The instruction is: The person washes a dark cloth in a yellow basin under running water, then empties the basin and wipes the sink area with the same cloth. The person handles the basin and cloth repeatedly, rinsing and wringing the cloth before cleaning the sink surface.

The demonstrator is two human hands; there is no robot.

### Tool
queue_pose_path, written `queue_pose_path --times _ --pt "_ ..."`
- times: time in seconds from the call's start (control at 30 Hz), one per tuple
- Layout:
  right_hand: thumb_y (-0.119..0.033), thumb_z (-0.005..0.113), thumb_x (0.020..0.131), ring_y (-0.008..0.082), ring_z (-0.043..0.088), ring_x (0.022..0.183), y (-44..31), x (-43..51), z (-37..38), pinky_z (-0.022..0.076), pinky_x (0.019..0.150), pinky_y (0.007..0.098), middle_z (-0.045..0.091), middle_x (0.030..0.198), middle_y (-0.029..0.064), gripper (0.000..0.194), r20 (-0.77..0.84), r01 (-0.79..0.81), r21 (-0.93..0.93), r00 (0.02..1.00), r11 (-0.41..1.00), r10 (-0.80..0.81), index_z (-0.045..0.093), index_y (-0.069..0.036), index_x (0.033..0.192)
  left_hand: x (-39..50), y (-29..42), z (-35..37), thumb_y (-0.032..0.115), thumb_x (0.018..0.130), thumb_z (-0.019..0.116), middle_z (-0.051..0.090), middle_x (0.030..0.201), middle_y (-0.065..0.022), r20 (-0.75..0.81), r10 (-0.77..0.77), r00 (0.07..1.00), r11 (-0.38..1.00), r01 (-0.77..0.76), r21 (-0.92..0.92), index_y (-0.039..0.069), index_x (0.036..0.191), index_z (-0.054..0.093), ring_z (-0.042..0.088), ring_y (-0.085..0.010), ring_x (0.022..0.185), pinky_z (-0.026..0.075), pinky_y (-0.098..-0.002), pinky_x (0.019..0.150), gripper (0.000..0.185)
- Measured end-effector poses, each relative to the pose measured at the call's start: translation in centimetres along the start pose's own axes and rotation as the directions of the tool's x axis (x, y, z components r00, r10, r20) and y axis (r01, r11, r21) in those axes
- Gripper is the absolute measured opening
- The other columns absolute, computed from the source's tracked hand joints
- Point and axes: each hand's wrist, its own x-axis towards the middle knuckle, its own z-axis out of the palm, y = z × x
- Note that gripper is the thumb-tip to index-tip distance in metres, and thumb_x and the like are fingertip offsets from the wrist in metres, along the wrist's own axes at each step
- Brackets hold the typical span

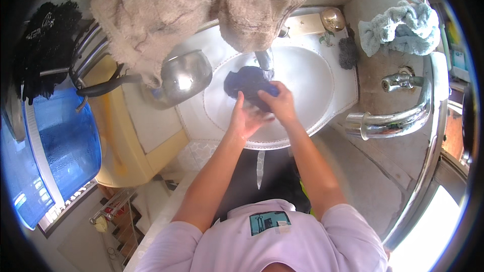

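A dark blue cloth-like item [244,81] is in the white oval sink basin [310,79], below the chrome faucet spout [266,59]. My right hand [280,102] grips its right side. A brighter blue patch shows under those fingers; whether it belongs to the same item is unclear. My left hand [247,119] is at the item's near edge, thumb raised against it and palm partly turned up. Its fingers are blurred, so its hold on the item cannot be made out. Both hands look wet.
Beige towels [261,7] hang low over the faucet. A steel saucepan [189,77] stands left of the basin, its black handle pointing left. Right are a grey scouring pad [348,53], a light blue cloth [402,28] and a chrome pipe [393,122]. A blue water jug [64,139] is far left.
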Motion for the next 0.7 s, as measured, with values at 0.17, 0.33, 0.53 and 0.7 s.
queue_pose_path --times 0.17,0.33,0.53,0.7 --pt "-0.009 0.069 0.081 0.016 0.058 0.094 0.5 1.3 -3.4 0.0478 0.08 0.0266 0.058 0.108 0.0078 0.037 -0.284 0.181 0.044 0.945 0.983 -0.161 0.055 -0.002 0.115 -0.5 0.1 0.7 0.046 0.09 0.053 0.028 0.142 -0.0187 -0.023 0.344 0.939 0.903 -0.324 0.281 0.01 0.143 0.025 0.03 -0.0369 0.132 0.028 -0.0533 0.108 0.069" --pt "0.003 0.067 0.072 0.0278 0.054 0.102 6.5 5.0 1.6 0.0437 0.089 0.0344 0.055 0.109 0.0153 0.046 -0.117 0.373 -0.551 0.851 0.747 -0.511 0.054 -0.001 0.116 -0.9 -0.7 0.9 0.052 0.085 0.057 0.012 0.151 -0.0159 -0.274 0.223 0.935 0.943 -0.136 0.303 0.021 0.147 0.012 0.018 -0.0489 0.133 0.025 -0.0683 0.1 0.084" --pt "-0.011 0.066 0.079 0.0148 0.057 0.084 0.3 3.6 -1.0 0.0466 0.075 0.0289 0.06 0.096 0.0059 0.042 0.273 -0.117 0.394 0.962 0.912 0.006 0.054 0.0 0.118 2.2 -0.6 0.4 0.061 0.09 0.039 0.024 0.146 -0.0168 -0.054 0.108 0.993 0.984 -0.099 0.15 0.015 0.146 0.015 0.032 -0.0476 0.125 0.032 -0.0617 0.098 0.076" --pt "-0.005 0.065 0.079 0.0137 0.059 0.081 -5.5 -1.3 -4.4 0.0475 0.072 0.027 0.064 0.094 0.0065 0.034 0.198 -0.19 0.377 0.973 0.907 0.121 0.058 0.001 0.112 9.3 0.3 1.4 0.055 0.095 0.025 0.06 0.113 -0.0168 0.1 0.328 0.939 0.944 -0.33 -0.003 0.001 0.117 0.052 0.055 -0.0286 0.109 0.042 -0.0455 0.097 0.064"
